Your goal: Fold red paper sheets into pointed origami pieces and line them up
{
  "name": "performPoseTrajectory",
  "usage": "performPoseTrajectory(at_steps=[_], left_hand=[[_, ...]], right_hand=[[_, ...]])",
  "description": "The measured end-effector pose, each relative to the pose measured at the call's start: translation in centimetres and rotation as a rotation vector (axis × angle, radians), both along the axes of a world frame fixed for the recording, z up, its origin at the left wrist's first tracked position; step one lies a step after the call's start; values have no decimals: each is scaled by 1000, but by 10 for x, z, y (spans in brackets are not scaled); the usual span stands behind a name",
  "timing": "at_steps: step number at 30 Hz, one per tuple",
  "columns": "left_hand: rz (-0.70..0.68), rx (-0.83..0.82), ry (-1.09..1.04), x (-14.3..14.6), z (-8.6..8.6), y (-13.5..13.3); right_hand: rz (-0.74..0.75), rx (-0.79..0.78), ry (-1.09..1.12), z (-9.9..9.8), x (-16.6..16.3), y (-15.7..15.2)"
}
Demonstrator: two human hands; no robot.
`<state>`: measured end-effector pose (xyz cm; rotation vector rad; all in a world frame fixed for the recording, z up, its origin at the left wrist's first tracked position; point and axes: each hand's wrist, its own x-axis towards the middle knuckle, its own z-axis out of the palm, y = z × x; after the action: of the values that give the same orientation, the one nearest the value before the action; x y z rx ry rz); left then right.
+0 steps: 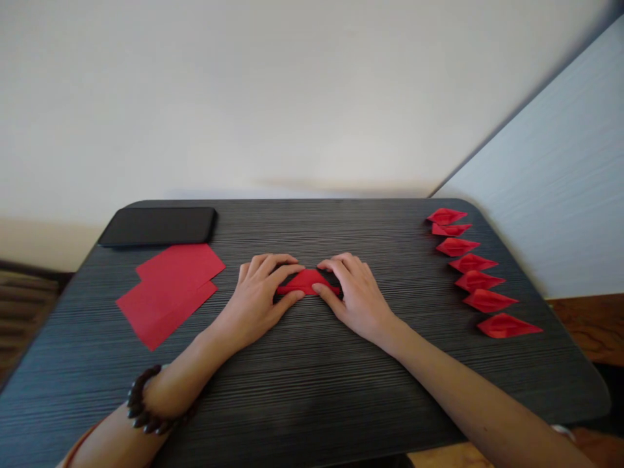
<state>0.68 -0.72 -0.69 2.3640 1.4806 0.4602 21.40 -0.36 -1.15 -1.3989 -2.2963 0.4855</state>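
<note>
A partly folded piece of red paper lies on the dark table in front of me, its top edge peaked and its lower edge folded over. My left hand grips its left end, thumb along the lower edge and fingers curled over the top. On the right end my right hand does the same, its thumb pressing near the middle of the lower fold. Both ends of the paper are partly hidden by my fingers. A dark beaded bracelet circles my left wrist.
Flat red paper sheets overlap on the left, below a black phone. Several folded red paper boats form a column along the right side. The table has rounded corners and stands against a pale wall.
</note>
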Motion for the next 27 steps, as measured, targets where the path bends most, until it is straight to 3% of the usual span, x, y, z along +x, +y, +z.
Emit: performPoseTrajectory(at_steps=[6,14,19,24,27], left_hand=[[35,-35,-191,-2,1,3],[47,-80,-375,-2,0,3],[48,-90,-384,-3,0,3],[-119,23,-296,1,3,0],[-102,126,-257,3,3,-2]], right_hand=[[143,-35,138,2,10,3],[185,-37,305,1,8,2],[182,-16,304,-2,8,2],[172,39,368,-4,5,1],[181,54,371,-4,4,0]])
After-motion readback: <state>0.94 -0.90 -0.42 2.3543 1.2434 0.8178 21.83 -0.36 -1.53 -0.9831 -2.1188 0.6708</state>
